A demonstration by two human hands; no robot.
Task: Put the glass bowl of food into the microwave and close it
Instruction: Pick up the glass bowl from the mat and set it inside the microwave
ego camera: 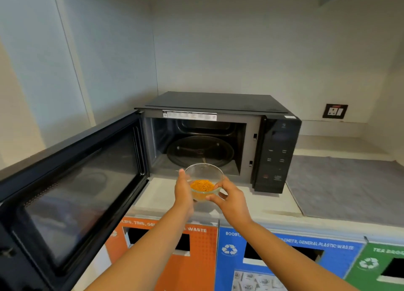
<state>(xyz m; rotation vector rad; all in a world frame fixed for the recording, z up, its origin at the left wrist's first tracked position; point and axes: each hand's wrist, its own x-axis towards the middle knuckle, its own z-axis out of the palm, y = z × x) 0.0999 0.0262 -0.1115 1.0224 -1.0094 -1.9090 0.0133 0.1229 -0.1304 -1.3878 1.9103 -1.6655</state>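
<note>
Both hands, left [183, 189] and right [229, 197], keep a closed grip on the bowl [204, 180] just before the open microwave [218, 137], where a level carry onto the turntable [200, 152] should prevent spills.

1. The bowl [204, 177] is clear, smooth glass
2. The microwave [218, 135] is shiny black outside and dull grey metal inside
3. Its door [72, 190] has a dark, glossy window
4. The round plate [200, 152] inside is clear glass
5. The mat [349, 185] is grey and looks like soft cloth
6. The counter [157, 194] is pale and matt
</note>
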